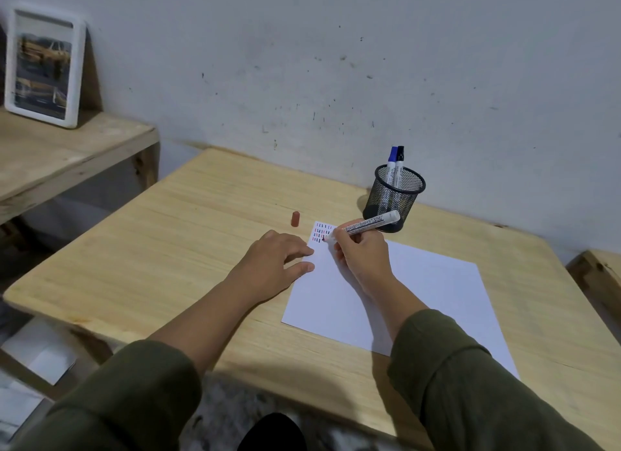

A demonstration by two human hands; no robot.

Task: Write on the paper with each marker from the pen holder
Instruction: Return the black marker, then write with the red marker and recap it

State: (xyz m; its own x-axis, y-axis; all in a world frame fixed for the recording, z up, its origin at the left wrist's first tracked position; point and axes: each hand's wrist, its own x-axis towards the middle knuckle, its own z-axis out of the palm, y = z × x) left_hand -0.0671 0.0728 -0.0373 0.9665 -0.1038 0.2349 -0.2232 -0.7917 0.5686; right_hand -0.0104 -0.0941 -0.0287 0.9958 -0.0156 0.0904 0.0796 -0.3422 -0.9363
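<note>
A white sheet of paper (420, 292) lies on the wooden table (168, 249), with rows of short red, blue and black strokes in its far left corner. My right hand (361, 252) grips a white red-ink marker (369, 224), its tip touching the paper beside the strokes. My left hand (279, 259) rests flat with fingers spread, fingertips on the paper's left edge. The marker's red cap (295, 218) lies on the table beyond my left hand. A black mesh pen holder (393, 198) behind the paper holds a blue-capped marker (390, 165) and a black-capped marker (399, 166).
The table stands against a scuffed grey wall (336, 64). A lower wooden shelf (60, 154) at the left carries a white-framed picture (43, 67). Another wooden piece (598, 275) sits past the table's right edge. Papers lie on the floor at the lower left.
</note>
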